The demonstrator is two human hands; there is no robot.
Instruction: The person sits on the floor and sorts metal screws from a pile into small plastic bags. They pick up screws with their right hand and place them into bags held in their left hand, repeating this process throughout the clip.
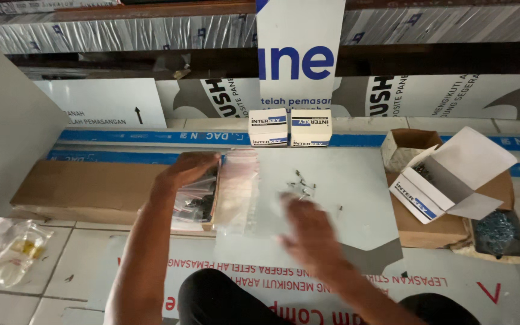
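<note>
My left hand (189, 170) rests on a stack of clear plastic bags (230, 192) holding dark screws, lying on the end of a long cardboard box (85, 189). My right hand (311, 232) is blurred with its fingers spread above a grey panel (356, 198), just below a small scatter of loose screws (302, 180). It holds nothing that I can see.
Two small white-and-blue boxes (289, 127) stand at the back. An open white box (446, 177) sits on brown cartons at the right, beside a pile of dark screws (496, 232). Crumpled clear bags (7, 250) lie on the tiled floor at left. My dark-clad knee (218, 298) is at the bottom.
</note>
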